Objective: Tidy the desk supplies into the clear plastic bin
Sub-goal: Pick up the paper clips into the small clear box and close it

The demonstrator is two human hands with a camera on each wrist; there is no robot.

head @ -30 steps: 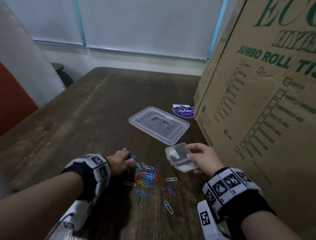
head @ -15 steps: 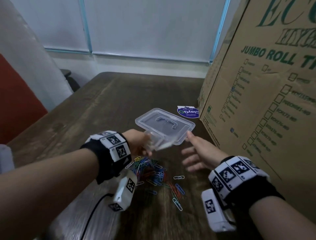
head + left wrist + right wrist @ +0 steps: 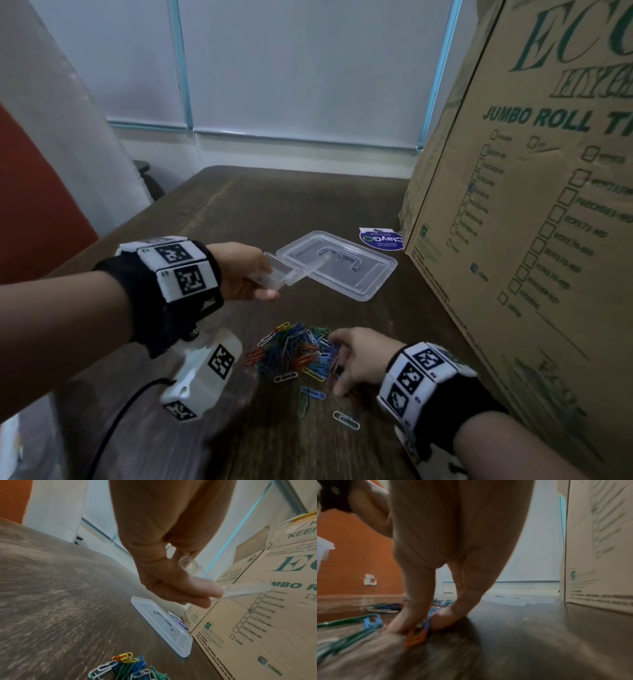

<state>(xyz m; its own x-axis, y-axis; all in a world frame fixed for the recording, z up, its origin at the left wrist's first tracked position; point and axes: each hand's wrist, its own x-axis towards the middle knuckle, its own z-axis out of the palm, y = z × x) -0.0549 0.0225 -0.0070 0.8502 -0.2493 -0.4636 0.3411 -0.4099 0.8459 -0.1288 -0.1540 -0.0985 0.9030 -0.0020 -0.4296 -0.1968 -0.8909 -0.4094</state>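
Observation:
A pile of coloured paper clips lies on the dark wooden table, with a few strays nearer me. My left hand holds a small clear plastic box, its hinged lid hanging open, in the air above and behind the pile. In the left wrist view the box sticks out past my fingers. My right hand is down at the pile's right edge. The right wrist view shows its thumb and fingertips pinching orange and blue clips against the table.
A flat clear lid with a moulded handle lies behind the pile, with a blue round sticker beyond it. A tall cardboard box walls off the right side. The table's left edge runs past my left forearm.
The small clear box went from my right hand to my left, which lifted it. My right hand then dropped onto the right side of the clip pile.

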